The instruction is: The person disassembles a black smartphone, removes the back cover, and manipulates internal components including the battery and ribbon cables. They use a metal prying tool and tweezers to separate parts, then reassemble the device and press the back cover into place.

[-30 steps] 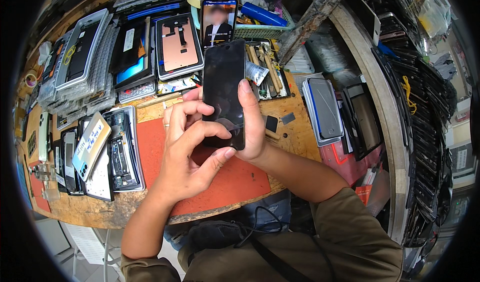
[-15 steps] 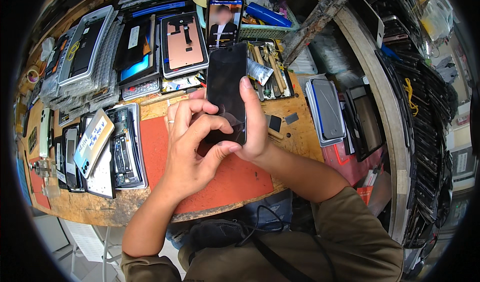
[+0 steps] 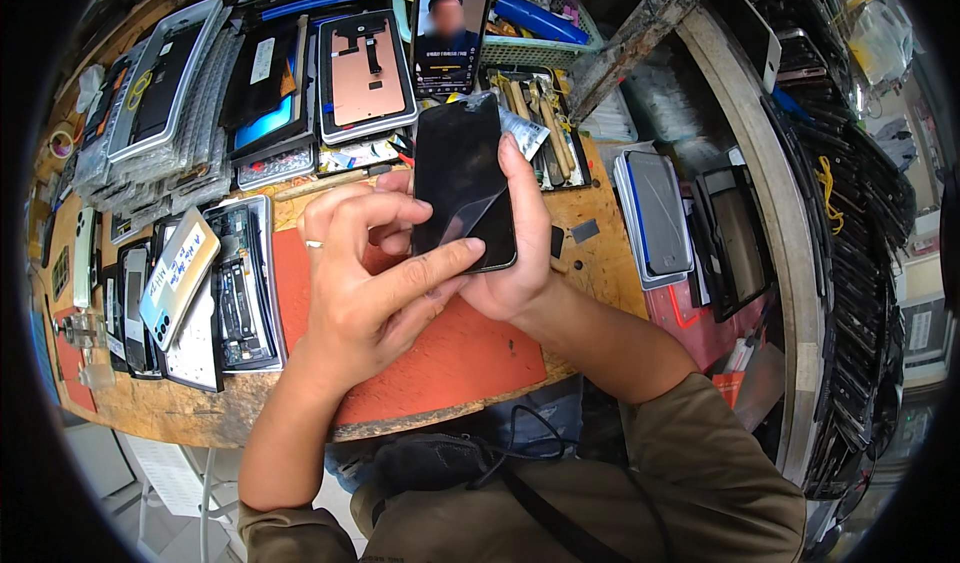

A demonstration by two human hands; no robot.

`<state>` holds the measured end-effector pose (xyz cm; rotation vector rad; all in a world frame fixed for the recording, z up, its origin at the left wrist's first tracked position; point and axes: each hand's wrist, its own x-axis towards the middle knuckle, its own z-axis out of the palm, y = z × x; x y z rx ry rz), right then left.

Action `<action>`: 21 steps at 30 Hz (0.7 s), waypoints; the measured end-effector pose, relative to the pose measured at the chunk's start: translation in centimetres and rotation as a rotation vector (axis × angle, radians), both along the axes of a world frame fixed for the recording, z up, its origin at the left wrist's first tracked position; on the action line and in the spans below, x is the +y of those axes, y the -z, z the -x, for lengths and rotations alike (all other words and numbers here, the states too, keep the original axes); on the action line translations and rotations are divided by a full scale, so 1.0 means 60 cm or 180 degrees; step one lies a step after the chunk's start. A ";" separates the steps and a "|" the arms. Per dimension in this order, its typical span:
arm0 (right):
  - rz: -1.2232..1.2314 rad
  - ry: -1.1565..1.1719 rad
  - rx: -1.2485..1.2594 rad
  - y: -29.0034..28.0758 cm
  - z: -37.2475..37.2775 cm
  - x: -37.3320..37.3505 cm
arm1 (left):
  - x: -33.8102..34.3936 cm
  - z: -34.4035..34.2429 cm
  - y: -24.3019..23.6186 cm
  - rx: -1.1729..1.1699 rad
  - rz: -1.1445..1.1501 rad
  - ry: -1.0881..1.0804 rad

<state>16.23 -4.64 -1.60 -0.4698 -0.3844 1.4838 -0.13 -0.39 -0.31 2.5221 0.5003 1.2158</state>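
My right hand holds a black phone upright in its palm, thumb along the right edge. A clear sheet shows as a diagonal fold over the lower screen. My left hand, with a ring, is closed on the phone's lower left: its index fingertip lies on the sheet, its thumb is partly hidden below, other fingers curl at the left edge. Just beyond stands a lit phone playing a video. Underneath is an orange mat on the wooden bench.
Phone screens and trays are stacked at back left, opened phones left of the mat. A tool tray, green basket and metal post are behind. Phones lie at right, beside a rack of black panels.
My left index finger has straightened from a bent pinch and lies further right on the screen. The diagonal fold of the clear sheet shows more plainly. Both hands still hold the phone.
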 end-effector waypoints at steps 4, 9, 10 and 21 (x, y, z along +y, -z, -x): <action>0.0058 0.0257 0.0053 0.008 0.002 0.006 | -0.005 -0.001 0.005 -0.0211 -0.0207 -0.0087; -0.0398 -0.0062 0.0302 0.041 -0.016 0.005 | -0.007 -0.009 0.008 -0.0402 -0.0335 -0.0186; -0.0332 -0.0002 0.0263 0.039 -0.013 0.005 | -0.007 -0.010 0.009 -0.0421 -0.0355 -0.0190; -0.0182 0.0064 -0.0046 0.017 -0.004 0.002 | -0.006 -0.009 0.015 -0.0454 -0.0890 -0.0229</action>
